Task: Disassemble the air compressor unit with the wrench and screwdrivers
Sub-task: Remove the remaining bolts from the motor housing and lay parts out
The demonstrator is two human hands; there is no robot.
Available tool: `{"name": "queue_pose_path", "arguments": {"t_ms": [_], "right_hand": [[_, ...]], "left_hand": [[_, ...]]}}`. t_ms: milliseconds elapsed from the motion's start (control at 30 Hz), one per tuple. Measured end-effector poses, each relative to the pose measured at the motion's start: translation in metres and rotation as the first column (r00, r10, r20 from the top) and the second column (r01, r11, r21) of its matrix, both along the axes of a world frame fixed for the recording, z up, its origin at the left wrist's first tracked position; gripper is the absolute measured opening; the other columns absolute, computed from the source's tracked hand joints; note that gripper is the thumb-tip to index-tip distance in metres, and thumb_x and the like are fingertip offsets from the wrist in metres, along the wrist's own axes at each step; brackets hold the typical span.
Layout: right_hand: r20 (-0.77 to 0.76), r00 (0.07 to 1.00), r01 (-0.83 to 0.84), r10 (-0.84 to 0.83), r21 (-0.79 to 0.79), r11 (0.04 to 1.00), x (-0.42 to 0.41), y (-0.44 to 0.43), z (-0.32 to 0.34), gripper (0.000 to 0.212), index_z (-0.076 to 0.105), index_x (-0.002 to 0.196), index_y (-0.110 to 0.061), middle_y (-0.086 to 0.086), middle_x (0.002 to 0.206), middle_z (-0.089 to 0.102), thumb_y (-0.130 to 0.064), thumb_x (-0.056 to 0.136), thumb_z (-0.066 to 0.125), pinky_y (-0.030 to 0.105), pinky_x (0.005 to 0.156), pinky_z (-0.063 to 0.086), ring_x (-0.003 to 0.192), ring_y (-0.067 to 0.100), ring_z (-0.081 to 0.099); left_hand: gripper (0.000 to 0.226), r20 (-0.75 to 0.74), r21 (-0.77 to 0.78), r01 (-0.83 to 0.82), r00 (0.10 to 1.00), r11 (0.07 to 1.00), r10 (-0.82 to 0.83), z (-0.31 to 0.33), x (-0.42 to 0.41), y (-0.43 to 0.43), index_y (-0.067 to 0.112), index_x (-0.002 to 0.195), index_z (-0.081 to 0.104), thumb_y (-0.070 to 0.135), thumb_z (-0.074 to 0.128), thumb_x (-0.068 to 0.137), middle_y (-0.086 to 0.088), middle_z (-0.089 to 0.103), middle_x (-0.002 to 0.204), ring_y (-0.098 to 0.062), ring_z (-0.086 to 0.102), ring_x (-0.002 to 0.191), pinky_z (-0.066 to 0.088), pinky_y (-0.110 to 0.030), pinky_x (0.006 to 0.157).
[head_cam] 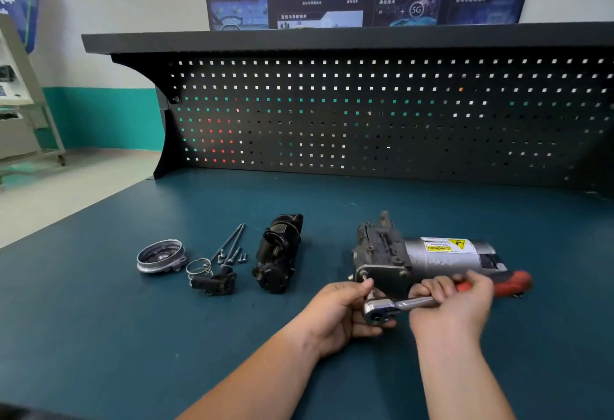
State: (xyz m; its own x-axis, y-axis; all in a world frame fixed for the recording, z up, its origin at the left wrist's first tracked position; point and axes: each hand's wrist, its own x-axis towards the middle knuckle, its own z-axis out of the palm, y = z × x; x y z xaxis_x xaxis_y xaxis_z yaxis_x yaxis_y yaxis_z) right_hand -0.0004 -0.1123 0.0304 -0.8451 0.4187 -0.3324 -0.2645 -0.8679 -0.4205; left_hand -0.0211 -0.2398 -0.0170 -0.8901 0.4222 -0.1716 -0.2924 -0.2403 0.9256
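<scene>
Chrome wrench [398, 305], head in the grip of the left hand [335, 315], handle in the right hand [455, 306], may slip: the air compressor unit [415, 258] at four o'clock on the bench [99, 320] lies unclamped.

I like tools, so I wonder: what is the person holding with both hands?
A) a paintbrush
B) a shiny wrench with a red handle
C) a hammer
B: the right hand grips the shaft of the ratchet wrench, whose red handle sticks out past it, and the left hand holds its silver head by the air compressor.
</scene>
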Motion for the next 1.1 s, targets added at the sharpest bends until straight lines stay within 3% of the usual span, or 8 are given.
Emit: {"name": "queue_pose_path", "arguments": {"t_ms": [267, 467, 533, 633, 733, 833, 933, 1100], "right_hand": [[-0.220, 0.975, 0.120, 0.012, 0.577, 0.808, -0.008, -0.033, 0.026, 0.027, 0.042, 0.068, -0.021, -0.013, 0.041, 0.035, -0.010, 0.088, 0.055, 0.018, 0.038, 0.026, 0.035, 0.004, 0.030], [-0.253, 0.935, 0.275, 0.248, 0.960, -0.054, -0.003, -0.077, 0.020, 0.021, 0.043, 0.065, -0.030, -0.019, 0.056, 0.052, -0.042, 0.074, 0.057, 0.025, 0.052, 0.032, 0.051, 0.009, 0.043], [-0.232, 0.926, 0.295, 0.298, 0.937, -0.188, -0.003, -0.083, 0.017, 0.024, 0.040, 0.064, -0.038, -0.023, 0.057, 0.051, -0.042, 0.079, 0.059, 0.025, 0.051, 0.029, 0.054, 0.011, 0.042], [-0.297, 0.912, 0.313, 0.282, 0.950, -0.011, -0.003, -0.078, 0.015, 0.026, 0.046, 0.061, -0.040, -0.019, 0.052, 0.049, -0.035, 0.078, 0.065, 0.016, 0.049, 0.030, 0.049, 0.003, 0.042], [-0.310, 0.948, 0.229, 0.073, 0.824, 0.518, 0.004, -0.061, 0.016, 0.022, 0.048, 0.056, -0.024, -0.012, 0.043, 0.044, -0.033, 0.069, 0.064, 0.014, 0.044, 0.031, 0.041, 0.000, 0.038], [-0.169, 0.978, 0.172, -0.122, 0.321, 0.931, 0.004, -0.025, 0.011, 0.026, 0.035, 0.060, -0.021, -0.012, 0.039, 0.030, -0.019, 0.079, 0.052, 0.021, 0.044, 0.024, 0.036, 0.005, 0.026], [-0.035, 0.996, 0.082, -0.080, 0.049, 0.995, 0.003, -0.005, 0.003, 0.025, 0.031, 0.063, -0.022, -0.011, 0.042, 0.024, -0.019, 0.085, 0.043, 0.022, 0.046, 0.020, 0.037, 0.008, 0.022], [-0.248, 0.966, 0.186, -0.077, 0.454, 0.872, 0.000, -0.032, 0.019, 0.028, 0.039, 0.067, -0.019, -0.014, 0.041, 0.033, -0.006, 0.090, 0.050, 0.016, 0.037, 0.026, 0.035, 0.002, 0.030]], "left_hand": [[0.021, 0.065, 0.014, -0.001, 0.998, 1.000, 0.000, -0.003, -0.002, 0.002, 0.010, 0.080, 0.067, 0.023, 0.056, 0.090, -0.004, 0.070, 0.069, -0.014, 0.069, 0.058, 0.055, -0.021, 0.052], [0.033, 0.058, 0.137, 0.009, 0.998, 0.991, -0.017, -0.006, -0.002, 0.000, 0.015, 0.058, 0.068, 0.006, 0.055, 0.087, -0.003, 0.061, 0.060, -0.014, 0.059, 0.058, 0.048, -0.029, 0.066], [0.022, 0.059, 0.224, -0.008, 0.998, 0.975, -0.005, -0.006, -0.002, -0.001, 0.015, 0.061, 0.065, 0.007, 0.061, 0.081, -0.004, 0.057, 0.061, -0.015, 0.054, 0.061, 0.040, -0.035, 0.076], [0.006, 0.022, 0.195, -0.033, 0.999, 0.980, 0.029, -0.005, 0.000, 0.000, 0.011, 0.067, 0.062, 0.008, 0.061, 0.071, -0.006, 0.056, 0.063, -0.018, 0.052, 0.064, 0.040, -0.035, 0.073], [0.011, -0.001, 0.045, -0.062, 0.998, 0.997, 0.062, -0.004, -0.001, 0.000, 0.006, 0.071, 0.058, 0.003, 0.067, 0.065, -0.006, 0.058, 0.060, -0.015, 0.058, 0.055, 0.052, -0.028, 0.054], [0.016, 0.016, 0.031, -0.059, 0.998, 0.998, 0.059, -0.004, -0.001, 0.000, 0.007, 0.072, 0.063, 0.021, 0.061, 0.080, -0.004, 0.064, 0.062, -0.011, 0.063, 0.052, 0.053, -0.024, 0.046], [0.028, -0.008, 0.006, -0.037, 0.999, 0.999, 0.037, -0.005, -0.003, 0.000, 0.011, 0.061, 0.072, 0.027, 0.059, 0.079, -0.002, 0.068, 0.061, -0.010, 0.065, 0.052, 0.052, -0.021, 0.045], [0.022, 0.048, 0.069, -0.009, 0.999, 0.998, 0.005, -0.009, -0.005, -0.002, 0.009, 0.070, 0.072, 0.024, 0.060, 0.081, -0.005, 0.071, 0.068, -0.013, 0.068, 0.059, 0.057, -0.024, 0.054]]}}
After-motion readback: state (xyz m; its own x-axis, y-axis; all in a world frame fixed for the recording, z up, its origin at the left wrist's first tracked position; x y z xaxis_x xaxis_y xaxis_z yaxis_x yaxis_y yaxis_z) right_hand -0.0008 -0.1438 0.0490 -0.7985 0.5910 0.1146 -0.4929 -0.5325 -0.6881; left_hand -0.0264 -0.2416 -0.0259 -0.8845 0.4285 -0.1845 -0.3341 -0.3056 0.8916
